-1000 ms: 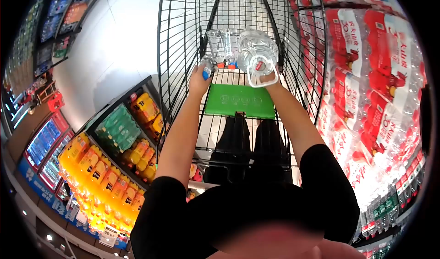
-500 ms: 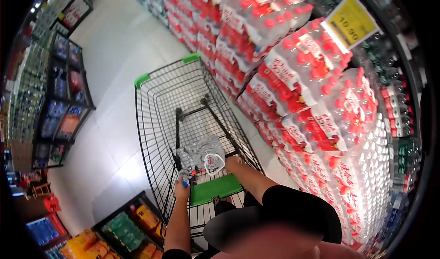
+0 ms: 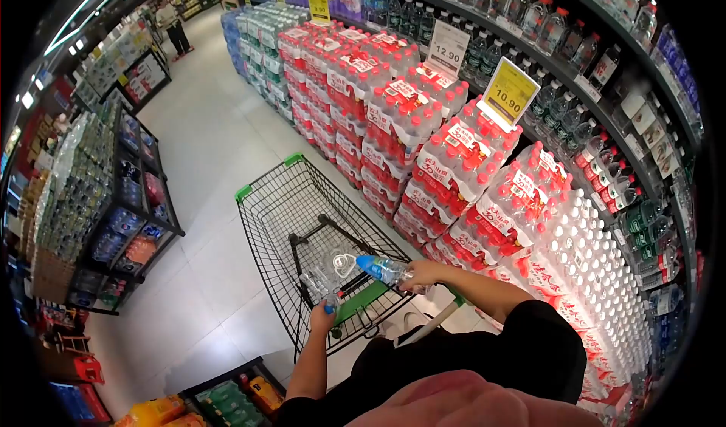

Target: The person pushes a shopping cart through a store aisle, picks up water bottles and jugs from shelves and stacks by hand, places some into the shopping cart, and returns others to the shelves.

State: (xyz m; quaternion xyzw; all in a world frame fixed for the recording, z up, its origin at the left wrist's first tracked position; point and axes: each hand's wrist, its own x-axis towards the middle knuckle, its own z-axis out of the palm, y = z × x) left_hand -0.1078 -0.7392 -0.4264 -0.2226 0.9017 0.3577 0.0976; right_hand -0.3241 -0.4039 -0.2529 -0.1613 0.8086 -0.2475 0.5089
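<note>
A wire shopping cart (image 3: 257, 238) with green corners and a green flap (image 3: 363, 306) stands in front of me. My right hand (image 3: 417, 276) grips a clear water bottle (image 3: 386, 270) with a blue label, tilted over the cart's near right side. At the cart's near left, my left hand (image 3: 323, 318) is closed around the blue-capped end of another clear bottle (image 3: 319, 285). Between the two hands a large clear water jug (image 3: 336, 263) with a white carry handle lies in the cart; part of it is hidden by the bottles.
Stacked red-capped water packs (image 3: 461, 155) line the right side, below a long bottle shelf (image 3: 575, 72). A black display rack (image 3: 125, 215) stands on the left, with a low crate of drinks (image 3: 231, 400) near me. Far down the tiled aisle (image 3: 204, 125) is a person (image 3: 172, 30).
My right hand has come up and right from beside the jug, and the blue-labelled bottle now shows in it. My left hand still holds the blue-capped bottle. The view has tilted up.
</note>
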